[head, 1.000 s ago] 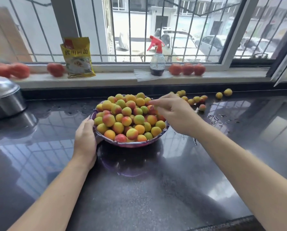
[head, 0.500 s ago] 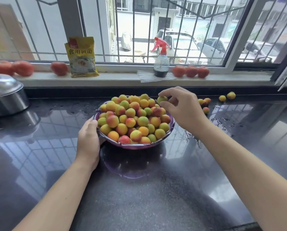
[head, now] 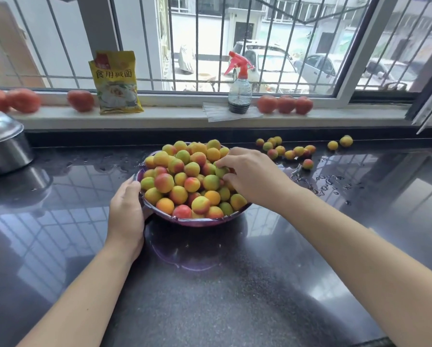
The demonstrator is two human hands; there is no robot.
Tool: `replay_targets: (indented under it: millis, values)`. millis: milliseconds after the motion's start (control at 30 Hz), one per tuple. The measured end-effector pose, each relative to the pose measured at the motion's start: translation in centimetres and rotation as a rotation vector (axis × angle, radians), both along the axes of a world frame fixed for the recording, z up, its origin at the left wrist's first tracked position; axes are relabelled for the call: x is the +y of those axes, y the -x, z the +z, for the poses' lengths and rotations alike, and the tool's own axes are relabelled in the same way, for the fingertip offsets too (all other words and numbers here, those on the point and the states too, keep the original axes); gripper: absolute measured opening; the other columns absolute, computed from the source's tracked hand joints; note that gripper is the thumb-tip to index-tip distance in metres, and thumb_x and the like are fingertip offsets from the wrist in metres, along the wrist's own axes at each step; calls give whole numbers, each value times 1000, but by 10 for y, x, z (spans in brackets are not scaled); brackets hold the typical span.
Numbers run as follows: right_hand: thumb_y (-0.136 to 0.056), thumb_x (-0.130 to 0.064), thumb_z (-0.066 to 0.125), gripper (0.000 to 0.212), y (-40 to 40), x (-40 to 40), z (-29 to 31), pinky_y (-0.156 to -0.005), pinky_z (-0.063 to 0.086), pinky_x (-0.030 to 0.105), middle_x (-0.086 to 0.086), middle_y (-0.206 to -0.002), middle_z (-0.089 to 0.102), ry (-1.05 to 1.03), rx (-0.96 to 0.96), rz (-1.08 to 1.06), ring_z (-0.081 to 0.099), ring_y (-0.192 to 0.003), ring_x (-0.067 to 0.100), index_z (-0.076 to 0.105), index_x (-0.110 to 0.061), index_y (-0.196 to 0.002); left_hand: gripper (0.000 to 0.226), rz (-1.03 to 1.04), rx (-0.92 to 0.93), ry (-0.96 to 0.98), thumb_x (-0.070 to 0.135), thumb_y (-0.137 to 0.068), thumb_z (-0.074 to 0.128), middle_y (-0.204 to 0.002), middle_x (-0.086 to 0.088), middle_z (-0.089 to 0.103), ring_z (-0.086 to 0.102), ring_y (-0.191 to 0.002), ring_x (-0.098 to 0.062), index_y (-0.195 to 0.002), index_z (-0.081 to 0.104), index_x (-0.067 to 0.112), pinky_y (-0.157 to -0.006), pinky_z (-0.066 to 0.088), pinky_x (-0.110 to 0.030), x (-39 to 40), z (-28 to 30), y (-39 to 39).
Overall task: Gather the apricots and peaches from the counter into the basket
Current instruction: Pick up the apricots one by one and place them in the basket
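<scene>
- The counter (head: 235, 296), dark and glossy, fills the lower view; it is wet in patches at about 2 o'clock from the basket.
- The basket (head: 205, 221), purple, sits at the middle of the counter and is heaped above its rim with fruit (head: 185, 181), yellow, green and red. Judging by the heap, most of the gathering is done.
- The left hand (head: 127, 216) grips the basket's rim at 9 o'clock, fingers curled over the edge, steadying it.
- The right hand (head: 250, 176) lies over the heap at about 2 o'clock of the basket, fingers bent down among the fruit. Its fingertips touch a green piece, but whether it pinches that piece or has let it go I cannot tell.
- Loose fruit (head: 287, 151) is left on the counter: a cluster at 2 o'clock, well apart from the basket, one piece (head: 307, 164) just nearer, and a pair (head: 340, 143) farther out toward 3 o'clock. All of these remain to collect.
- Larger red fruit stands on the windowsill: three pieces (head: 285, 104) at 1 o'clock and three more (head: 24, 100) at 10 to 11 o'clock. They may be the peaches; if so, they are left too.
- Against half a second ago, the right hand has dropped from the far rim, where it pinched a small green piece clear of the pile, down onto the heap; the left hand's hold and the loose cluster look unchanged.
</scene>
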State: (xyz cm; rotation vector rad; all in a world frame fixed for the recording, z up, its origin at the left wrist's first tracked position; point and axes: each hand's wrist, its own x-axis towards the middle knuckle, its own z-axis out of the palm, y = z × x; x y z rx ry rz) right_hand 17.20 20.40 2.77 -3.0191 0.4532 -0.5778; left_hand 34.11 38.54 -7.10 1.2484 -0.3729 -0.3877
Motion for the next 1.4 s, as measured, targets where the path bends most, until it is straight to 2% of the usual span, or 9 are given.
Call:
replay_targets:
  millis: [133,233,367,533,733,933,1167,1300,1400]
  values:
    - [-96,-23,65,33,10,-20,-6,-81,49,17,-6,-121,61,-107,-270,65,59,-86,4,67,-23,-129,34,41,-6,-19,37,-96,47,-101,-3,81,78,-93,-19,-101,80,31,-67,62,-31,-1,1,1]
    - [-95,-10,61,22,13,-72,-18,-81,44,12,-1,-106,65,-217,-557,-158,59,-84,7,74,-17,-112,31,115,2,-40,37,-89,49,-97,4,80,76,-95,-18,-98,78,33,-71,60,-34,-4,-1,1]
    - [-93,-5,52,36,7,-147,-53,-86,48,44,12,-127,53,-227,-202,-566,59,-107,41,66,-18,-124,33,185,-12,-65,44,-81,50,-97,11,79,75,-95,-12,-99,77,40,-78,58,-38,-7,0,0]
    - [-85,5,53,64,-3,-187,-77,-66,39,42,8,-145,38,48,84,-493,64,-94,47,46,-26,-141,36,196,-31,-90,48,-79,50,-100,12,79,75,-96,-10,-102,77,43,-79,57,-38,-7,1,2]
    - [-87,8,52,50,-9,-200,-80,-76,51,49,15,-134,45,239,244,-389,62,-106,42,51,-10,-134,34,207,-22,-101,42,-84,49,-102,9,80,75,-100,-14,-103,77,41,-82,59,-41,-7,2,4]
    - [-92,3,53,44,-8,-194,-70,-68,51,48,14,-129,46,225,205,-418,66,-91,46,51,-13,-133,32,211,-33,-128,41,-85,49,-98,15,79,75,-95,-8,-100,76,43,-85,60,-44,-5,5,6]
    - [-97,-26,62,24,5,-140,-40,-91,56,47,8,-119,61,-529,-498,-386,68,-98,24,67,-23,-120,34,199,-49,-150,43,-85,48,-104,11,78,72,-110,-21,-102,77,43,-102,56,-60,-3,6,5]
    - [-90,-35,69,25,30,-71,-5,-82,53,26,-6,-114,69,-712,-375,-96,69,-96,4,71,-48,-112,32,200,-22,-133,40,-84,49,-104,8,79,72,-111,-24,-101,78,39,-104,55,-59,-5,7,6]
    - [-86,-36,76,35,40,-28,18,-79,57,27,-12,-104,71,-775,-163,86,71,-92,8,66,-42,-119,35,187,-9,-117,39,-85,50,-106,6,79,72,-112,-25,-107,77,33,-104,56,-60,-4,7,6]
